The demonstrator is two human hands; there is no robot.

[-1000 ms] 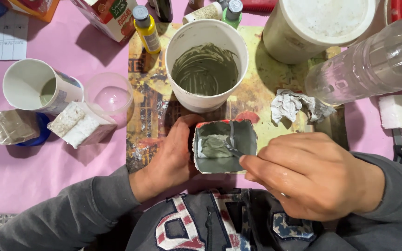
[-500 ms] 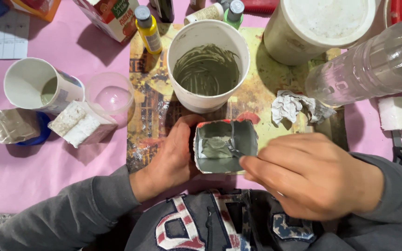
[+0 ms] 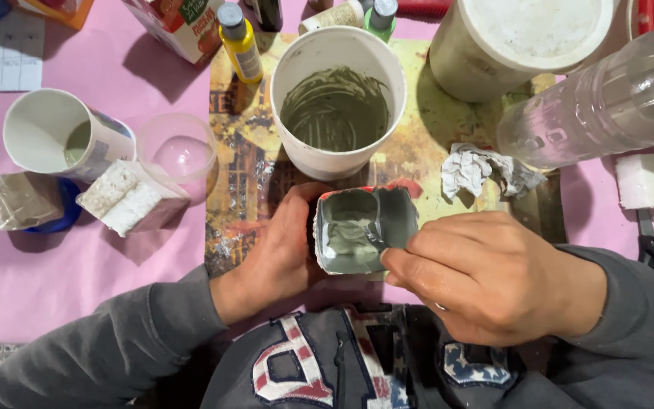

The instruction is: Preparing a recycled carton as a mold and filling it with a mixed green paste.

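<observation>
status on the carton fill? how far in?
Done: grey-green paste is mixed in the white tub, and some already sits in the cut carton. In hand: left hand steadies the carton; right hand works a thin tool in the paste. Left: the carton looks only partly filled, its inner walls showing.

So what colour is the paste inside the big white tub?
Grey-green paste in the white tub, clear in the head view.

1 head-worn view — steeply downward, close over the pink table [image 3: 54, 288].
</observation>
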